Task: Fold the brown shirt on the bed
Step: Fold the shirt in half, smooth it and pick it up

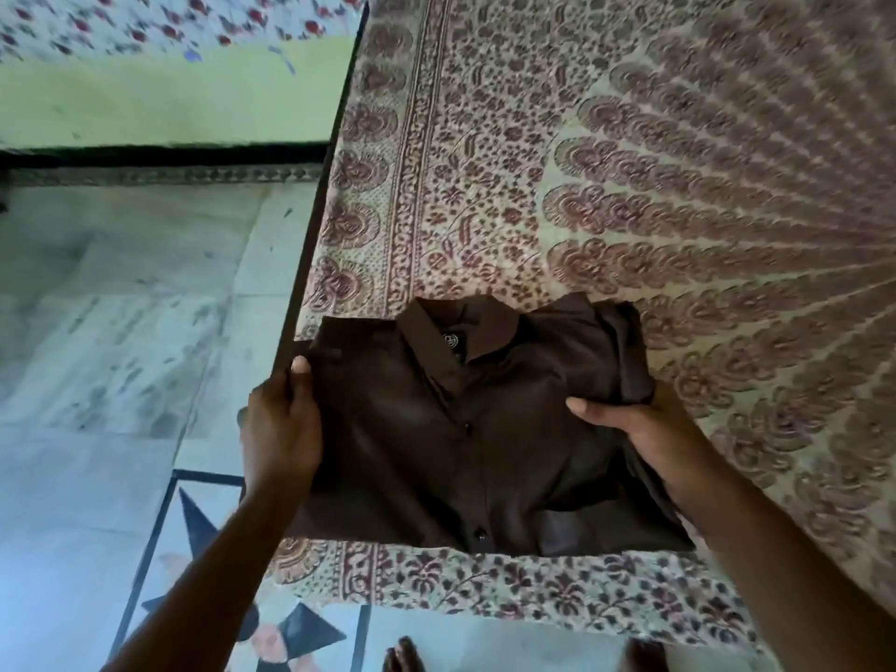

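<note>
Brown shirt (465, 429), folded into a rough rectangle with collar and button placket facing up, lies at the lower centre of the frame on the near corner of a bed (630, 162) covered in a cream and maroon floral print. The left hand (281, 429) grips the shirt's left edge, thumb on top and fingers curled under. The right hand (640, 429) holds the right edge, thumb pressed across the cloth, fingers hidden beneath. Pale tiled floor (121, 308) fills the left side. Bare toes (402, 657) show at the bottom edge.
</note>
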A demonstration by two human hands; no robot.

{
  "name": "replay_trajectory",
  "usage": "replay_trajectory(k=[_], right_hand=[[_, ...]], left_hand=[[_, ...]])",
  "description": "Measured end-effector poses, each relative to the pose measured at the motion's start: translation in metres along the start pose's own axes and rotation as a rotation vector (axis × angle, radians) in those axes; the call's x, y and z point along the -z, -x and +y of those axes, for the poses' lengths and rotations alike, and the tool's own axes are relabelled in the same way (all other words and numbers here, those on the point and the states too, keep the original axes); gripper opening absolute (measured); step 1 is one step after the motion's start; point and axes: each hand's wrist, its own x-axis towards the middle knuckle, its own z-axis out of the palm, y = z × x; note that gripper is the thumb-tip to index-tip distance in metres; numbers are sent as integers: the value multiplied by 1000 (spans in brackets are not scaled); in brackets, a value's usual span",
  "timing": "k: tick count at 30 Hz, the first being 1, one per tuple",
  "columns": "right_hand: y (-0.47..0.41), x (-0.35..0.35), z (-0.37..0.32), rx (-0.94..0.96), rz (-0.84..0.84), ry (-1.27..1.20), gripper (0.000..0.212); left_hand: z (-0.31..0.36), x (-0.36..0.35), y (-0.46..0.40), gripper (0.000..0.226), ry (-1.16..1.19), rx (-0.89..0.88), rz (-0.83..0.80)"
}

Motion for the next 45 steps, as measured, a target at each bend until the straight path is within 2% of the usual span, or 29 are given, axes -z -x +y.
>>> replay_trajectory(k=[3,5,7,10,13,16,22,24,27,30,33,35,37,39,41,43,45], right_hand=[[-8,-21,37,-88,74,84,45],[-11,-30,56,-123,143,144,37],[-4,-35,62,-111,246,145,31],[16,-36,67,-24,290,235,31],[38,-33,77,-12,312,489,50],[51,-22,89,-11,347,643,51],[61,-19,107,43,419,647,45],[63,-17,112,29,407,670,53],[67,-14,120,-5,374,646,63],[74,-9,131,-87,388,459,56],[76,-9,141,-125,404,422,54],[77,-10,141,-67,450,598,59],[78,-16,138,29,546,811,65],[77,-27,129,119,659,992,71],[67,-34,118,251,709,1078,64],[44,-43,105,395,707,1087,51],[17,-51,91,444,670,1010,44]], left_hand=[[-35,-1,-19,47,59,40,-139],[-56,-1,-20,50,15,69,-254],[-74,5,-12,63,-19,86,-328],[-90,22,3,72,-115,89,-428],[-101,23,12,61,-207,45,-497],[-103,26,16,46,-206,41,-469],[-101,24,29,63,-352,33,-436],[-100,25,34,69,-290,33,-433],[-102,33,41,75,-80,83,-505],[-109,44,44,86,-78,61,-584],[-114,43,45,84,-190,44,-586],[-111,36,50,78,-313,53,-563],[-106,31,54,72,-405,19,-420],[-100,28,56,62,-377,-66,-251],[-92,20,52,51,-261,-108,-168],[-81,5,39,49,-170,-111,-167],[-71,-12,21,53,-124,-77,-201]])
